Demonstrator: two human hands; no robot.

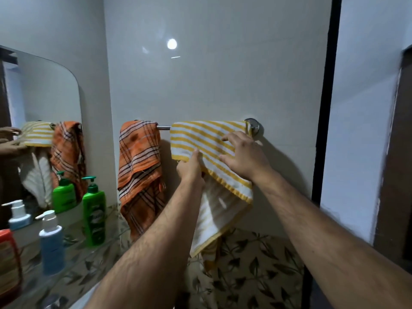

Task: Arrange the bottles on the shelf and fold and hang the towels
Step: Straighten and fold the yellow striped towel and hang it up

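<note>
**Inspector A:** Start with the grips. The left hand (190, 167) grasps the lower yellow hem of the yellow-striped towel (206, 141), thumb laid up on the front face and fingers curled behind the cloth. Confirmed?

**Inspector B:** Confirmed. The right hand (244, 156) is released: fingers straight and spread, lying flat on the towel's front face near its right end. It presses or rests on the cloth; nothing is curled round it.

**Inspector A:** Location of the towel?

**Inspector B:** Draped over the right part of the chrome towel bar (163, 127), reaching to the round wall mount (253, 125). The front layer hangs slanted, lower at the right. A further layer drops below it to a pointed corner in front of the leaf-patterned tiles (256, 264).

**Inspector A:** Second towel?

**Inspector B:** The orange plaid towel (140, 166) hangs on the left end of the same bar, bunched, apart from the striped one. A short bare stretch of bar shows between them. Neither hand touches it.

**Inspector A:** Bottles?

**Inspector B:** On the glass shelf (73, 264) at lower left, all upright: a green pump bottle (94, 216) nearest the corner, a blue pump bottle (51, 248) near it, and a red-capped container (9, 259) cut by the frame edge.

**Inspector A:** Surroundings?

**Inspector B:** The mirror (49, 94) on the left wall reflects both towels and the bottles. A dark vertical frame (325, 108) stands at the right.
</note>
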